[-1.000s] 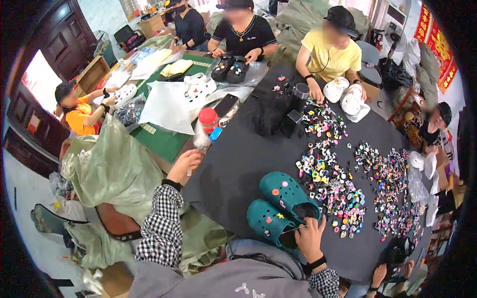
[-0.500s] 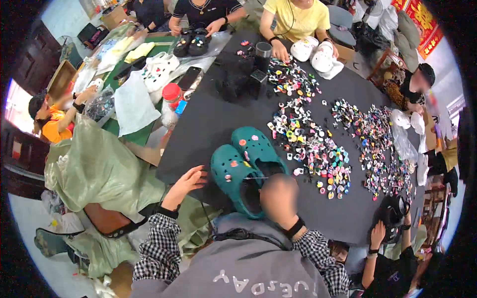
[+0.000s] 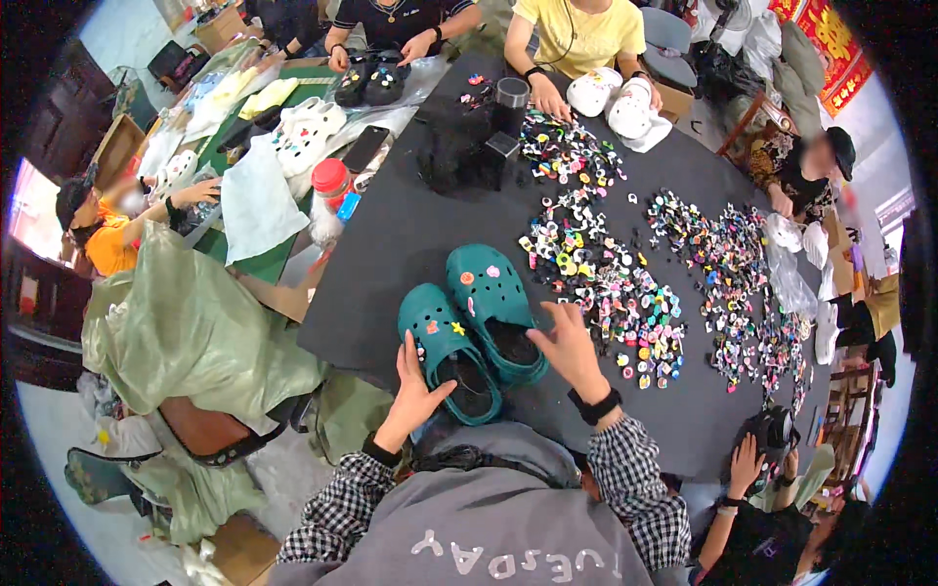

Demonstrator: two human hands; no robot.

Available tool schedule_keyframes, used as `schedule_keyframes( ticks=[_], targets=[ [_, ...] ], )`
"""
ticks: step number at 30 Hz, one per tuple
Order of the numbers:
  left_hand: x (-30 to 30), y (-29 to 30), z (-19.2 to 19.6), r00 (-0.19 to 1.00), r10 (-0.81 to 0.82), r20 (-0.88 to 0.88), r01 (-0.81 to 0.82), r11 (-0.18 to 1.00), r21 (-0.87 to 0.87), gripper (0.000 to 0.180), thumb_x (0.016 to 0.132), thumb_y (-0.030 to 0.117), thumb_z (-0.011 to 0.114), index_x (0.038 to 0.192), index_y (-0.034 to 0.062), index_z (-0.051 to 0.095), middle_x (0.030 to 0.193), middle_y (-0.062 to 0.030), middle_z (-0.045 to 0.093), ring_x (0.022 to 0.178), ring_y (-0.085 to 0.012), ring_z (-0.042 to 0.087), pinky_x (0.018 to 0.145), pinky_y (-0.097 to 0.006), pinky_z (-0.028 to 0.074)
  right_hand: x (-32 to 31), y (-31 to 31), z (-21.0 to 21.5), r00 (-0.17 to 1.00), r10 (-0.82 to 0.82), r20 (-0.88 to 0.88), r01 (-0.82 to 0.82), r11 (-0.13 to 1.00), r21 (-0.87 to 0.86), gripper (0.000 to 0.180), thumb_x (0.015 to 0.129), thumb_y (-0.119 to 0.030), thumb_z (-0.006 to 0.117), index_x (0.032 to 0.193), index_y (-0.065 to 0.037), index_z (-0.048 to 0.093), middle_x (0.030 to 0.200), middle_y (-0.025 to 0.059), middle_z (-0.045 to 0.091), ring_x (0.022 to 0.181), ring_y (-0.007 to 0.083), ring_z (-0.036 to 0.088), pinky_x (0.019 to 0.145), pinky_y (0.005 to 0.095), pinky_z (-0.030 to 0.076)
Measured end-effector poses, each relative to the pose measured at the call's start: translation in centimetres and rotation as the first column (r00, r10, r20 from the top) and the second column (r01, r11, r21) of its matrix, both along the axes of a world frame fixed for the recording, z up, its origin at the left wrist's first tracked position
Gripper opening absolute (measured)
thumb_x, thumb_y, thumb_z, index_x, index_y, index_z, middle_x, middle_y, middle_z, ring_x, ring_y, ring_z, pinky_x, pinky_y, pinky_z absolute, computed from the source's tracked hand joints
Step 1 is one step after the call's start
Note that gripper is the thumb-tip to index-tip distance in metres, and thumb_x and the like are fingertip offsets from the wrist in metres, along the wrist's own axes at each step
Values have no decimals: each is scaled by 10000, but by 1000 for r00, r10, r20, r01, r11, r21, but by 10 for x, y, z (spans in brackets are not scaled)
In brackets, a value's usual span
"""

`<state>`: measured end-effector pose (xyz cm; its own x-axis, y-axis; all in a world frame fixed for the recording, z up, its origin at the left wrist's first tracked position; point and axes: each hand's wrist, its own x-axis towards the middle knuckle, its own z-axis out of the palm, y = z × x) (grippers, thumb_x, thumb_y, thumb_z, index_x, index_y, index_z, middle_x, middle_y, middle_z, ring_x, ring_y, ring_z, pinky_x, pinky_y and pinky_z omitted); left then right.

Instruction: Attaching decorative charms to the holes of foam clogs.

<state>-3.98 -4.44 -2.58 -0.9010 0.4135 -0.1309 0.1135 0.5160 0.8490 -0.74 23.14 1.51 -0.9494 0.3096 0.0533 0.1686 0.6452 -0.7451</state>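
Two green clogs lie in front of me on the dark table, toes pointing away: the left clog [image 3: 430, 322] and the right clog [image 3: 479, 283]. Small charms in pink, orange and yellow sit on their perforated uppers. My left hand [image 3: 414, 396] is at the outer side of the left clog, fingers stretched out and thumb apart, apparently touching it. Beside the open back of the right clog is my right hand [image 3: 572, 347], its fingers spread and the thumb close to the shoe's rim. Neither hand grips anything.
Colourful loose charms [image 3: 625, 293] cover the table to the right, with another pile [image 3: 718, 264] beyond. A red-lidded jar [image 3: 330, 178] and a phone [image 3: 366, 147] lie far left. Co-workers sit around, one handling white clogs [image 3: 630, 107]. A green sack [image 3: 186, 332] stands at my left.
My left hand has come in from the left to the left clog. My right hand has moved off the heels, up and to the right. The clogs lie slightly further left in view.
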Motion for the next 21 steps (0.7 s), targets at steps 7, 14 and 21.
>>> schedule_keyframes(
  ticks=[7,14,21],
  targets=[
    [-30,-7,4,1000,-9,-19,8,1000,-25,986,736,35,633,1504,175,31,1451,-293,163,1252,-418,408,1046,-431,373,-3,6,-45,969,164,186,-199,963,184,505,785,-128,618,1253,-14,465,1067,221,526,888,408,586,723,455,513],
    [-68,-4,-1,985,75,-158,-57,992,115,729,745,-88,536,1425,103,358,1411,-190,384,1274,-330,423,1062,-370,345,54,-40,-37,970,176,169,-187,981,52,567,781,-104,624,1226,118,353,1060,292,446,869,500,549,731,485,517],
    [-81,4,6,987,-77,-140,91,990,104,717,744,-91,524,1417,107,375,1424,-192,379,1305,-329,397,1079,-370,324,74,-51,-23,921,147,360,-137,989,-52,688,842,-312,616,1295,110,317,1123,285,457,954,484,555,802,502,495]
  ],
)
